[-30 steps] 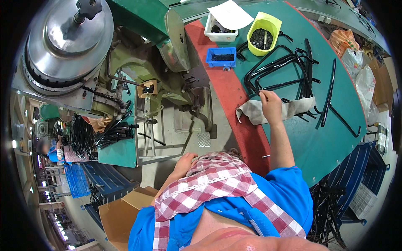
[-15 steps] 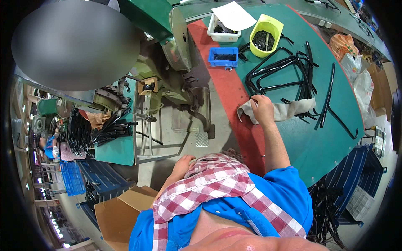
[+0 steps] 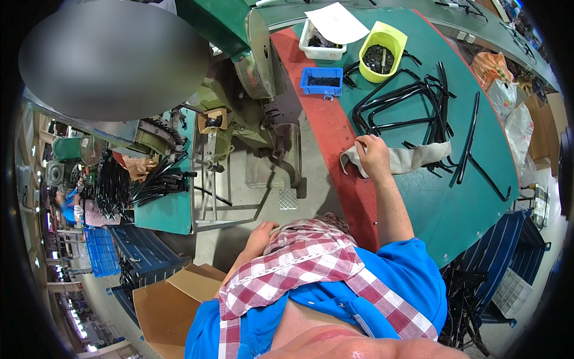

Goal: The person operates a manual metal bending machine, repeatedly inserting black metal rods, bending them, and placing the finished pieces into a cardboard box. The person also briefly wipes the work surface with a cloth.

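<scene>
My right hand [image 3: 374, 157] rests on a long grey-white cloth [image 3: 418, 158] that lies across the table's left part. Its fingers are curled together past the cloth's upper edge; whatever they may hold is too small or hidden. Just beyond them sits a stack of bent black metal tubes [image 3: 391, 127]. My left hand [image 3: 259, 237] lies low on my lap against the checked apron [image 3: 311, 257], fingers loosely stretched, with nothing seen in it.
Beyond the tubes stand a yellow-green tub [image 3: 399, 42], a blue tray [image 3: 306, 81] and a white bin [image 3: 326, 54] topped by paper. A green machine [image 3: 254, 54] rises ahead on the left. An open cardboard box [image 3: 161, 308] is at lower left. A blurred oval covers the upper left.
The view has shifted very slightly. Both hands keep their places, the right on the cloth and the left on my lap.
</scene>
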The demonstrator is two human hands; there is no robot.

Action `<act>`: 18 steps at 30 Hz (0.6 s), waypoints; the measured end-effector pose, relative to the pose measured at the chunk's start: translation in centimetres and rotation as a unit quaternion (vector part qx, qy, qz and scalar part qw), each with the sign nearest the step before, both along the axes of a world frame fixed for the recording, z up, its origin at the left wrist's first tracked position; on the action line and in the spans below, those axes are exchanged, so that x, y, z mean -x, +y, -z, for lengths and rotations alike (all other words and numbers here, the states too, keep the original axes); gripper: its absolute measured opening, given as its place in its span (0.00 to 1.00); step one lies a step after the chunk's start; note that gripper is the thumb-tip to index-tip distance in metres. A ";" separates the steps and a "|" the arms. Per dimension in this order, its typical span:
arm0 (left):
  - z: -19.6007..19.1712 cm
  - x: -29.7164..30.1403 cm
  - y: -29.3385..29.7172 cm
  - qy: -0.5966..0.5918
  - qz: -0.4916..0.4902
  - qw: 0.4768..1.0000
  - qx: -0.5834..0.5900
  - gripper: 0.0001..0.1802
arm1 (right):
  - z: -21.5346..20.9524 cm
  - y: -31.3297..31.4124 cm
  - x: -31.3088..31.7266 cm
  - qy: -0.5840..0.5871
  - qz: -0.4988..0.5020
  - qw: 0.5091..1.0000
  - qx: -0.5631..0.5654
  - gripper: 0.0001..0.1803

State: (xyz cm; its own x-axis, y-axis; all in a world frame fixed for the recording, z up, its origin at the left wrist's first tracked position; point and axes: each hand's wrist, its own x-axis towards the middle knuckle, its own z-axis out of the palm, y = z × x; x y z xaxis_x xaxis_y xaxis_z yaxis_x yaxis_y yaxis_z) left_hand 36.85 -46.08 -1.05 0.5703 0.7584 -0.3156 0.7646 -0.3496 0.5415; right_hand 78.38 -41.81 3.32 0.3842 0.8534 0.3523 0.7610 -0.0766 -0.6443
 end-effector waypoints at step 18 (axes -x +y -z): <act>0.0 -1.0 0.1 -0.008 0.009 1.000 -0.010 0.14 | -0.2 -0.5 -1.1 -0.001 0.002 1.000 0.002 0.07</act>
State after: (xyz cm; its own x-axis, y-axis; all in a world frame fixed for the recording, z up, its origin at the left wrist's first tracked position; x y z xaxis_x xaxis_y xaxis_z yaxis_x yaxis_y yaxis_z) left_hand 37.88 -46.01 -1.03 0.5883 0.7546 -0.2905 0.7493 -0.3736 0.5468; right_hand 79.46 -42.36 3.51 0.3870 0.8535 0.3489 0.7614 -0.0824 -0.6430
